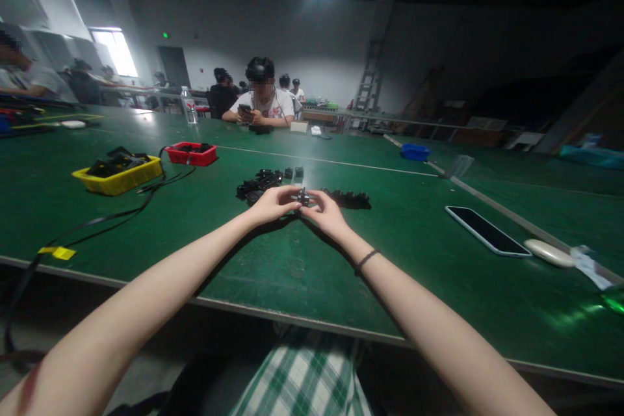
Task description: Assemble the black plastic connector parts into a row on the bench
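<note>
Between my two hands, just above the green table (287,260), is a small black plastic part (303,197). My left hand (275,201) grips it from the left with thumb and fingers. From the other side my right hand (327,210) pinches the same part. A loose pile of black parts (256,185) lies behind my left hand. Two small black blocks (294,173) stand just beyond my fingertips. Past my right hand runs a row of similar black pieces (351,199). The fingers cover much of the held part, so its exact kind is unclear.
At left are a yellow bin (119,175) and a red bin (192,154) of black parts, with black cables (146,192). A phone (487,231) and a pale rounded object (550,252) lie at right. A blue bin (415,152) is farther back; a person (263,101) sits opposite.
</note>
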Available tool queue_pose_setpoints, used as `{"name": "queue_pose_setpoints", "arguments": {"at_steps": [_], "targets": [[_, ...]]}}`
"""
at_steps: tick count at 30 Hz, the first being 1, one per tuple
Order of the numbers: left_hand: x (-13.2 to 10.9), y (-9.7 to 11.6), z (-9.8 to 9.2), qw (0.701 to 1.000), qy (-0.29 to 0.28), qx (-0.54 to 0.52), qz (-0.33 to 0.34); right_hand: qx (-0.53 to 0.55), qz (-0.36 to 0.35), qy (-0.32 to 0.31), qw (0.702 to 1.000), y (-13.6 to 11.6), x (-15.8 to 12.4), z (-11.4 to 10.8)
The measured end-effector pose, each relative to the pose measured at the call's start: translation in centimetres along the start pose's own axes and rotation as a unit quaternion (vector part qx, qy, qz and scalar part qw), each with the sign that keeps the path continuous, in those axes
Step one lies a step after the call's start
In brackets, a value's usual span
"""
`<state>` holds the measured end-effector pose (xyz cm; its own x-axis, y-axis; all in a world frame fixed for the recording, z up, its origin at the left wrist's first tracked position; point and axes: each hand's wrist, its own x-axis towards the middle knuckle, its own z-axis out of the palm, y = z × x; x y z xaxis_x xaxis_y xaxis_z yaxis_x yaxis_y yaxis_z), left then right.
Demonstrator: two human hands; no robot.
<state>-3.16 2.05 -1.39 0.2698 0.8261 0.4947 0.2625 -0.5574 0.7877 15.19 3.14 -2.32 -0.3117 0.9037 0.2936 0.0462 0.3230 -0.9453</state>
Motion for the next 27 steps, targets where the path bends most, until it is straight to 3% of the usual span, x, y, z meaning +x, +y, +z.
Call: {"name": "queue_pose_setpoints", "arguments": {"at_steps": [27], "targets": [[0.11, 0.62, -0.07, 0.997, -0.011, -0.055, -0.049, -0.027, -0.003, -0.001, 1.000, -0.49, -0.22, -0.02]]}}
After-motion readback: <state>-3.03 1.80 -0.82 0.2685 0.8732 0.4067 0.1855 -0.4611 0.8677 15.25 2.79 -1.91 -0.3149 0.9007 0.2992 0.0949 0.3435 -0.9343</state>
